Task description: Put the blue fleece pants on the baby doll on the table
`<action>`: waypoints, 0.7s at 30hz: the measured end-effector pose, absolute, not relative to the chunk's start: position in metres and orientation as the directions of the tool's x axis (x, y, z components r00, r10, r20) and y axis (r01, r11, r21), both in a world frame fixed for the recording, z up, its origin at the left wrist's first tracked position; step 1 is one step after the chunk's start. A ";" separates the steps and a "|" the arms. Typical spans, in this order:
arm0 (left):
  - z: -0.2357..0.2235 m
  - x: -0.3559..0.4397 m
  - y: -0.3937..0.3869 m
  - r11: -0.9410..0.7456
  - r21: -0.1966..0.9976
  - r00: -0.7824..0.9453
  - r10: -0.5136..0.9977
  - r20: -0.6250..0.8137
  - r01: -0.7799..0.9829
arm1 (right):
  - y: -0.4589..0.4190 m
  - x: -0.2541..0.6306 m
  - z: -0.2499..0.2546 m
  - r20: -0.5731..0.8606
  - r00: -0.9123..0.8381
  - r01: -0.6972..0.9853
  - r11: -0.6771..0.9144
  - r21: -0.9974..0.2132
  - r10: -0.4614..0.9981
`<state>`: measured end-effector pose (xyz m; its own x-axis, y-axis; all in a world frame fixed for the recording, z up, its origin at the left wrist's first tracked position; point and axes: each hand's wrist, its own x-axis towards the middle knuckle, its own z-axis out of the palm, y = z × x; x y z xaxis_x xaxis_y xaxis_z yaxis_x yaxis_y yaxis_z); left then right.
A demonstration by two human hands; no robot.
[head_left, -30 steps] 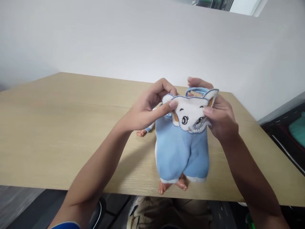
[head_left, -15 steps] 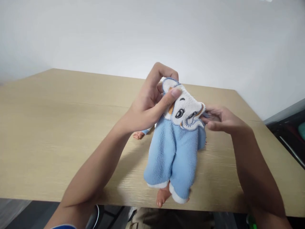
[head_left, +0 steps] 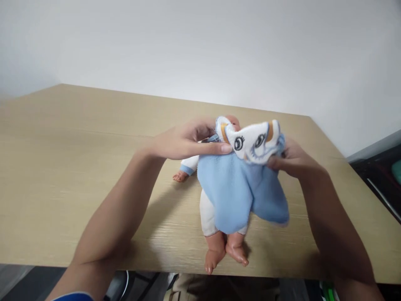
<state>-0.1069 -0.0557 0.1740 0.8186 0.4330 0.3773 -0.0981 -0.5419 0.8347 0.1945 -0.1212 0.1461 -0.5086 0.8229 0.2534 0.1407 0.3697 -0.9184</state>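
Note:
Stretched between my two hands is a light-blue fleece doll romper (head_left: 232, 188), its white bib embroidered with an elephant face. My left hand (head_left: 194, 140) pinches its upper left corner, thumb in front and fingers behind. On the other side, my right hand (head_left: 290, 159) grips the upper right edge, its fingers partly behind the cloth. Under the garment a baby doll (head_left: 216, 248) lies on its back, feet towards me. White trouser legs, bare feet and one white sleeve with a blue cuff show; the romper covers its torso and most of its head.
The doll lies near the front edge of a wide wooden table (head_left: 94, 167). A pale wall (head_left: 188, 50) rises behind it. At the right stands a dark object (head_left: 379, 179) beside the table edge. My lap shows below the front edge.
The romper has been lifted and its legs have swung up and right, uncovering the doll's legs and feet. My left hand has moved down and left; the bib is now spread wider.

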 end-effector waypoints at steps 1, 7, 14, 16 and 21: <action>0.171 -0.104 -0.056 -0.547 0.828 0.810 0.427 0.402 -0.123 | -0.116 0.192 0.144 0.166 -0.623 0.165 0.336 -0.927 0.764; 0.166 -0.101 -0.058 -0.527 0.847 0.825 0.448 0.345 -0.069 | -0.112 0.174 0.142 0.019 -0.840 0.219 0.370 -0.903 0.542; 0.170 -0.112 -0.051 -0.578 0.815 0.876 0.371 0.308 -0.042 | -0.122 0.182 0.148 0.131 -0.700 0.131 0.307 -0.943 0.702; 0.170 -0.107 -0.051 -0.573 0.814 0.832 0.405 0.381 -0.094 | -0.123 0.179 0.152 0.014 -0.827 0.176 0.283 -0.943 0.562; 0.169 -0.105 -0.056 -0.517 0.854 0.859 0.415 0.299 -0.048 | -0.127 0.171 0.157 0.080 -0.781 0.143 0.302 -0.942 0.619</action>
